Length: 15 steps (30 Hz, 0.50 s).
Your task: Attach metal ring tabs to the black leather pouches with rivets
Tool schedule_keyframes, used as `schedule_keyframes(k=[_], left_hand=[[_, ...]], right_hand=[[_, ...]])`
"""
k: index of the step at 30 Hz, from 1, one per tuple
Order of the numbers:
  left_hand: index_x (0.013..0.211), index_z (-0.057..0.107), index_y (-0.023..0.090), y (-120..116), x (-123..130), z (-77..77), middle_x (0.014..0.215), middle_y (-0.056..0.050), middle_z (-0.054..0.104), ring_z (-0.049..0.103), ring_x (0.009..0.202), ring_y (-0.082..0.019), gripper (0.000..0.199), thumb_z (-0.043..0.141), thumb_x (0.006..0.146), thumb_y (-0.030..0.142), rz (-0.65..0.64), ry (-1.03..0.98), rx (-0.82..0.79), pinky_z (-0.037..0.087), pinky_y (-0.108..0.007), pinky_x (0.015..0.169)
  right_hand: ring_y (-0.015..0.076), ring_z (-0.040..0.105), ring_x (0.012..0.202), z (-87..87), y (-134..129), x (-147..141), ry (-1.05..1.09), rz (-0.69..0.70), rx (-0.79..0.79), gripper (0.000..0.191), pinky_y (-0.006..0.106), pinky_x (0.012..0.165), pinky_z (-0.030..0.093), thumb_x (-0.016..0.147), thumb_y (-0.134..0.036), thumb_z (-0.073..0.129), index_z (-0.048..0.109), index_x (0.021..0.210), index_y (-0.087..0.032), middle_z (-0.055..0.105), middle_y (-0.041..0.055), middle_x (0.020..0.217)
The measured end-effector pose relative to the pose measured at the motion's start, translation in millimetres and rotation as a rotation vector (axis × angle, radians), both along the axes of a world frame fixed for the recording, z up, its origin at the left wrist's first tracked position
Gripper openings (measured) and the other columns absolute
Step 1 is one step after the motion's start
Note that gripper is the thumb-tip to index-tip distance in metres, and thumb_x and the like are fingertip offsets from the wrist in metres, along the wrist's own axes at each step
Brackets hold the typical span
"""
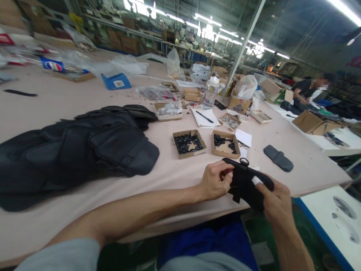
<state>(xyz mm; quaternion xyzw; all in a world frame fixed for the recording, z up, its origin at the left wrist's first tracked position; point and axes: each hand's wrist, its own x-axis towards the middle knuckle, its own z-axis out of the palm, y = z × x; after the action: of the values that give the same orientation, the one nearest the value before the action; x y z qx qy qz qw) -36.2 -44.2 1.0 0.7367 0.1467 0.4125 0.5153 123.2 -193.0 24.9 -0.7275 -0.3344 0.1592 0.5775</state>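
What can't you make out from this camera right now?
All in the head view:
- Left hand's fingertips: whether they pinch a small part is too small to tell.
- Right hand's fingers: mostly hidden behind the black pouch.
- Pouch's underside: faces away.
- Black pile: cut off by the left edge.

Bottle (72, 70): toward ten o'clock, we read the Pepsi brand on its blue label (53, 65).
Blue card (108, 81): ten o'clock, closer in; its white sticker (119, 84) is too small for us to read.
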Motion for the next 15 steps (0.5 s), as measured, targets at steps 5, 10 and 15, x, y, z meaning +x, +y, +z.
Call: schedule_keyframes(k=[5, 10, 15], left_hand=[[0.118, 0.068, 0.013, 4, -2, -16.5, 0.117, -0.013, 0.067, 0.061, 0.107, -0.024, 0.033, 0.055, 0.088, 0.017, 0.063, 0.19, 0.646, 0.053, -0.039, 0.093], [0.119, 0.065, 0.012, 6, 2, -37.7, 0.119, -0.013, 0.067, 0.057, 0.108, -0.026, 0.029, 0.056, 0.092, 0.021, -0.081, 0.479, 0.859, 0.047, -0.042, 0.101], [0.126, 0.062, 0.012, 8, 1, -34.4, 0.132, -0.015, 0.062, 0.054, 0.114, -0.027, 0.034, 0.056, 0.094, 0.024, -0.086, 0.532, 0.838, 0.047, -0.042, 0.098]], right_hand=[[0.0248, 0.066, 0.071, -32.1, 24, 36, 0.255, 0.154, -0.164, 0.035, 0.036, 0.068, 0.054, 0.068, -0.032, 0.077, 0.074, 0.096, -0.012, 0.073, 0.0065, 0.081], [0.0289, 0.063, 0.09, -58.1, 42, 60, -0.589, -0.03, -0.307, 0.042, 0.044, 0.087, 0.049, 0.072, -0.039, 0.069, 0.074, 0.106, -0.015, 0.072, 0.0133, 0.101], [0.0201, 0.057, 0.07, -65.2, 60, 71, -0.273, 0.227, -0.295, 0.033, 0.031, 0.066, 0.045, 0.071, -0.041, 0.074, 0.076, 0.091, -0.015, 0.069, 0.0051, 0.079]])
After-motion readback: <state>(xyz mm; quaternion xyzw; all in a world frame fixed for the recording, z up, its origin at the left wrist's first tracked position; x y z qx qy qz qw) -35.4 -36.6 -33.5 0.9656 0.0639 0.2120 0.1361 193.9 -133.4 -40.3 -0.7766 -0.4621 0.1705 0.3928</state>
